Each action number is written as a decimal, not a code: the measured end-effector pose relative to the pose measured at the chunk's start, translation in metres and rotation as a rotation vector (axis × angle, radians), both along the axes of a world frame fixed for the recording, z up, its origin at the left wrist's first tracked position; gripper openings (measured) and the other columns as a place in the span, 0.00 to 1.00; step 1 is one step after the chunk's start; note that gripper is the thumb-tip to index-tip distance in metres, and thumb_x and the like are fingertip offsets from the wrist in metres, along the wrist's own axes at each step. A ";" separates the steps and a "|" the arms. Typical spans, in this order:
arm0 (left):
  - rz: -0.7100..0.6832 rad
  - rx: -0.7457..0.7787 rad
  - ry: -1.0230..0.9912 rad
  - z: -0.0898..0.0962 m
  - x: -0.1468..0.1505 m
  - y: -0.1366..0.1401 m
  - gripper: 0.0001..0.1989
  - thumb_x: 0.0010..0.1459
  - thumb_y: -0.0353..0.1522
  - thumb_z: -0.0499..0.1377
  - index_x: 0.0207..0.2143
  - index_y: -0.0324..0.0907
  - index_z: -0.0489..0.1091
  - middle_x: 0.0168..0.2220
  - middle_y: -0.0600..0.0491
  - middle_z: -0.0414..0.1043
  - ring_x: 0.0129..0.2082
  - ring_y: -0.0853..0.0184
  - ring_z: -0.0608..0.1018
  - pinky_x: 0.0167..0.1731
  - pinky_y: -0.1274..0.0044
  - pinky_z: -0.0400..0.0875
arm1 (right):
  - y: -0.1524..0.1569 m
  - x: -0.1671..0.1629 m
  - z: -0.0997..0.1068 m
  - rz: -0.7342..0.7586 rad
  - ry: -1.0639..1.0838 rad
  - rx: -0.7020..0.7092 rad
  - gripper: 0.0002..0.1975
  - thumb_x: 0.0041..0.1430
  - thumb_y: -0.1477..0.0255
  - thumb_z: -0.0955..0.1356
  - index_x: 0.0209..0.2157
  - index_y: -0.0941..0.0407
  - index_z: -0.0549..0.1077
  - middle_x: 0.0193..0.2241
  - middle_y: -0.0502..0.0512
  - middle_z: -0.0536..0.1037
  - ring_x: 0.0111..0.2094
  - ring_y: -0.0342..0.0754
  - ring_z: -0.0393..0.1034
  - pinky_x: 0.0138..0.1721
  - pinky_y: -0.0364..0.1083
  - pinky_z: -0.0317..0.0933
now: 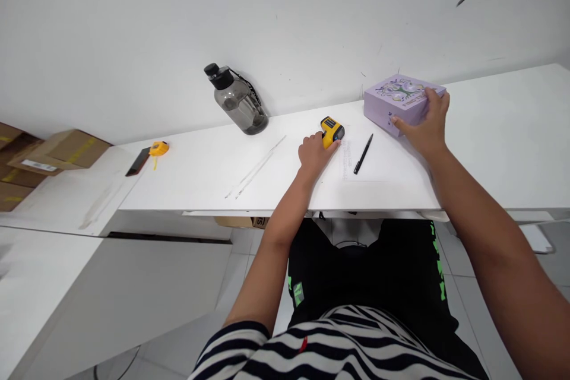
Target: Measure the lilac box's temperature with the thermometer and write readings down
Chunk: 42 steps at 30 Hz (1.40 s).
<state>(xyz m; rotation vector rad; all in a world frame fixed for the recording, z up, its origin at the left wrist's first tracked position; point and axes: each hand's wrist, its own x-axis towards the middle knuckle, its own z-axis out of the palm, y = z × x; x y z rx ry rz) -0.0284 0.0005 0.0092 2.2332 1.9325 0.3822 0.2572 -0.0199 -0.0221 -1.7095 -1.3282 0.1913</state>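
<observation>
My left hand [313, 153] is closed around a yellow and black handheld device [329, 126], which looks like an infrared thermometer; its handle is partly hidden under my fingers. To the right, my right hand [430, 124] grips the right end of a lilac box [387, 108], thumb on the front face and fingers over the top edge. The box has a printed tree design on its lid and stands on the white table near the wall. Between my hands, a black pen [364, 154] lies on a sheet of paper [383, 169] with faint writing.
A grey clear bottle [240, 104] with a black cap stands by the wall. Farther left are a yellow tape measure [159, 148] and a dark flat bar [138, 161]. Cardboard boxes [66, 151] are stacked at the far left. The white table [200, 172] ends just in front of my lap.
</observation>
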 end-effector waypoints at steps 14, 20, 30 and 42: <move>-0.010 0.009 -0.019 -0.002 0.001 0.000 0.29 0.64 0.54 0.56 0.56 0.44 0.68 0.52 0.46 0.77 0.54 0.54 0.74 0.44 0.69 0.69 | -0.010 -0.035 0.002 0.154 -0.583 -0.025 0.27 0.71 0.63 0.62 0.68 0.50 0.62 0.76 0.58 0.43 0.75 0.71 0.27 0.68 0.75 0.30; -0.004 0.006 -0.041 -0.005 0.002 0.002 0.29 0.64 0.55 0.56 0.56 0.44 0.68 0.52 0.45 0.76 0.54 0.54 0.74 0.44 0.68 0.70 | -0.016 -0.067 -0.006 0.545 -0.787 -0.026 0.18 0.71 0.69 0.62 0.56 0.48 0.77 0.73 0.54 0.56 0.75 0.65 0.38 0.69 0.75 0.30; -0.086 -0.041 -0.110 -0.005 0.002 0.003 0.29 0.64 0.54 0.57 0.58 0.46 0.66 0.54 0.45 0.74 0.54 0.53 0.73 0.46 0.67 0.70 | -0.017 -0.072 -0.002 0.574 -0.729 0.042 0.16 0.71 0.69 0.59 0.47 0.54 0.77 0.69 0.61 0.64 0.70 0.62 0.55 0.67 0.66 0.49; -0.062 -0.090 -0.141 -0.002 0.001 0.003 0.30 0.63 0.56 0.55 0.58 0.48 0.66 0.54 0.48 0.75 0.53 0.55 0.73 0.46 0.69 0.69 | -0.016 -0.056 -0.005 0.436 -0.697 -0.087 0.16 0.62 0.57 0.66 0.33 0.56 0.73 0.34 0.63 0.76 0.36 0.59 0.71 0.41 0.57 0.62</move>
